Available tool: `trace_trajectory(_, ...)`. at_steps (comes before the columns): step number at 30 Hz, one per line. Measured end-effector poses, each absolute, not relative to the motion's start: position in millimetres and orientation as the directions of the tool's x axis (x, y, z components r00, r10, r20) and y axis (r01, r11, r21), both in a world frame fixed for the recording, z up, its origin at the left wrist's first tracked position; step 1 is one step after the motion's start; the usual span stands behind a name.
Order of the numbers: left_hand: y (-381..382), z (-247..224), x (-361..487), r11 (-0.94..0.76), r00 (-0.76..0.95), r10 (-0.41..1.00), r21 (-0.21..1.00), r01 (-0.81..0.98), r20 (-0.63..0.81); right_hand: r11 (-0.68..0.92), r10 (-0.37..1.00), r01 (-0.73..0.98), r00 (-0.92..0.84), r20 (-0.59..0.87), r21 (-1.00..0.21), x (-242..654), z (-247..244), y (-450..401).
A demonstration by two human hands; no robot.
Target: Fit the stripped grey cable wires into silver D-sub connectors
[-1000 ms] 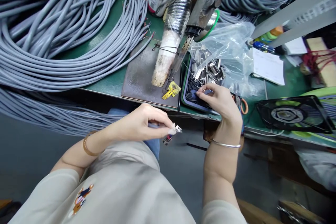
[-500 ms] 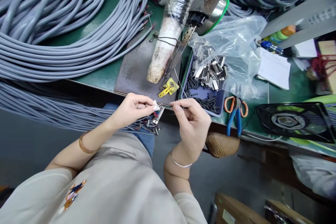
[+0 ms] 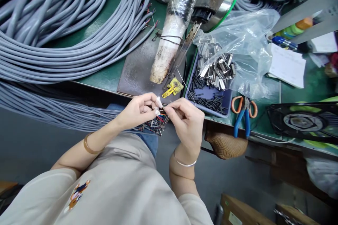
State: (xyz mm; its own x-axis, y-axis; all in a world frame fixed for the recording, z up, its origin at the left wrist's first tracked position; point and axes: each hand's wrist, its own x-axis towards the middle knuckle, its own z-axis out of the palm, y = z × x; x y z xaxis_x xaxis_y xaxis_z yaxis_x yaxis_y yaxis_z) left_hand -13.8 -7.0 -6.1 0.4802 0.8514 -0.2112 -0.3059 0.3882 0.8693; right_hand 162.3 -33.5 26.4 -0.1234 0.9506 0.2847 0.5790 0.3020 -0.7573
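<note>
My left hand (image 3: 144, 110), with white covers on its thumb and forefinger tips, pinches around a multi-pin connector (image 3: 166, 119) with coloured wires. The fingertips partly hide it. My right hand (image 3: 187, 117) is closed in a pinch, its fingertips meeting those of the left hand above the connector. Whatever lies between the right fingertips is too small to make out. A thin pale wire (image 3: 186, 86) runs from the mat down behind the right hand. Below the left hand hang several more wired connectors (image 3: 153, 126) on the ends of grey cables (image 3: 79, 107).
A purple tray (image 3: 223, 112) holds metal connectors (image 3: 216, 72) and short black tubes (image 3: 211, 100), partly under a plastic bag (image 3: 253, 45). A wrapped duct (image 3: 165, 52) overhangs the dark mat (image 3: 137, 74). Pliers (image 3: 244, 114) and a fan (image 3: 301, 121) are on the right; grey cable coils (image 3: 66, 59) lie left.
My right hand has moved left and its fingertips have come up to the left hand's. The connector is now more hidden by the fingers. The view has shifted slightly.
</note>
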Motion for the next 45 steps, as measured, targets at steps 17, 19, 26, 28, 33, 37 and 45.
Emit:
trace_trajectory(17,-5.7,-10.6,-21.2,0.357,0.538,0.839,0.822,-0.444,-0.074,0.016,0.999,0.365,0.04,0.033,-0.931,169.3,21.1,-47.5)
trace_trajectory(19,-6.7,-7.6,-21.7,0.186,0.525,0.85,0.91,-0.372,0.041,0.014,1.0,0.319,-0.017,0.009,-0.948,170.1,22.2,-43.7)
trace_trajectory(26,-13.2,-3.0,-16.2,-0.152,0.332,0.931,0.988,-0.031,0.153,0.16,0.954,0.664,0.086,0.286,-0.73,162.1,20.2,-38.2)
trace_trajectory(28,-13.0,-4.5,-15.4,-0.029,0.287,0.957,0.998,-0.057,0.044,0.213,0.912,0.708,0.104,0.397,-0.673,161.7,17.9,-40.6)
trace_trajectory(33,-9.3,-7.0,-17.4,0.17,0.283,0.951,0.976,-0.135,-0.127,0.37,0.9,0.745,-0.14,0.413,-0.554,163.9,14.5,-45.0)
trace_trajectory(37,-7.8,-6.8,-16.2,0.259,0.293,0.937,0.941,-0.217,-0.19,0.415,0.881,0.734,-0.177,0.438,-0.538,162.1,8.4,-44.8)
trace_trajectory(45,-1.6,-6.0,-15.7,0.286,0.258,0.943,0.907,-0.309,-0.209,0.296,0.813,0.485,0.323,0.483,-0.823,162.7,8.3,-46.2)
